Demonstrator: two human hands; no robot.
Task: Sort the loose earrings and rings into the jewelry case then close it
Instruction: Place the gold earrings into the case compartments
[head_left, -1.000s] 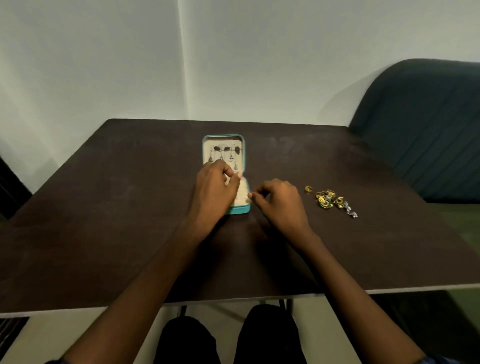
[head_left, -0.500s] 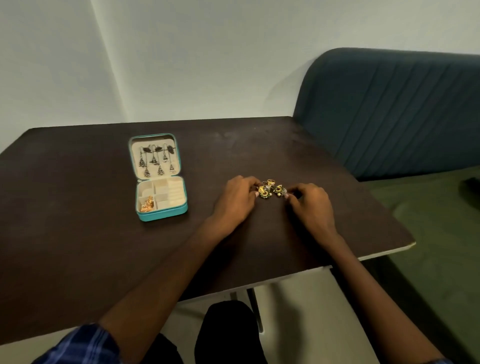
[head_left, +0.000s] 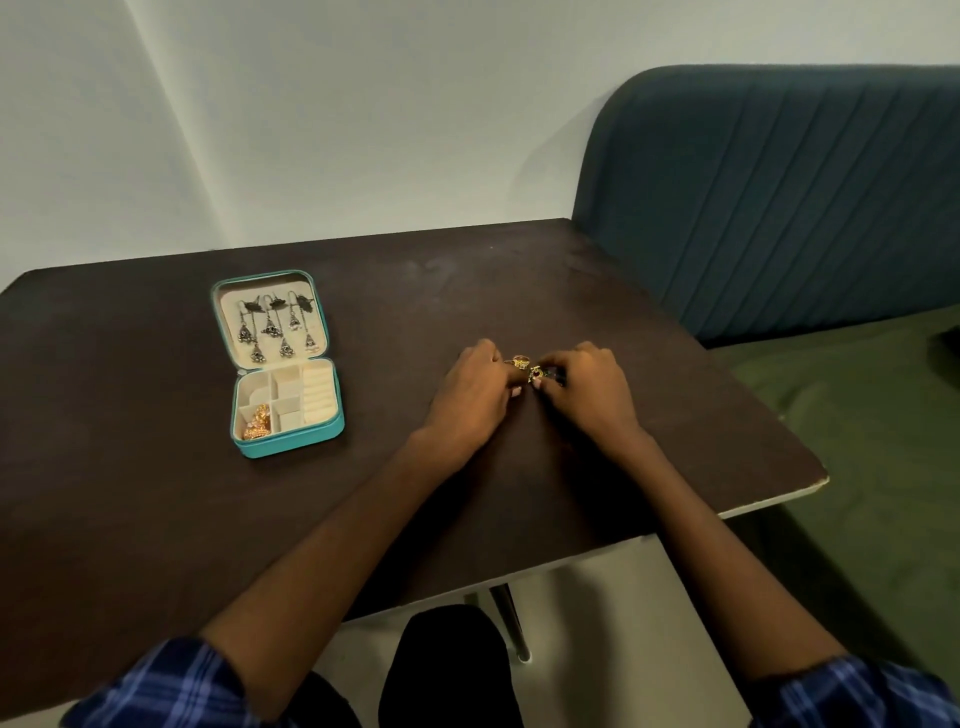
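Note:
The teal jewelry case (head_left: 291, 441) lies open on the left of the dark table (head_left: 156, 493). Its lid holds several dark silver drop earrings (head_left: 272, 327). Gold pieces (head_left: 258, 422) sit in the front left compartment, and the other compartments look bare. A small pile of loose gold jewelry (head_left: 521, 362) lies to the right of the case, mostly hidden between my hands. My left hand (head_left: 475, 397) curls its fingers onto the pile's left side. My right hand (head_left: 589, 397) pinches a gold piece with a red stone (head_left: 535, 374) at the pile's right side.
A dark blue padded seat back (head_left: 779, 197) rises just beyond the table's right edge, with a green cushion (head_left: 857, 441) below it. The table's near right corner (head_left: 818, 475) is close to my right forearm. White walls stand behind the table.
My hands left the case and went right to the loose pile, then closed in on it from both sides. My view swung right, so the case now sits far left.

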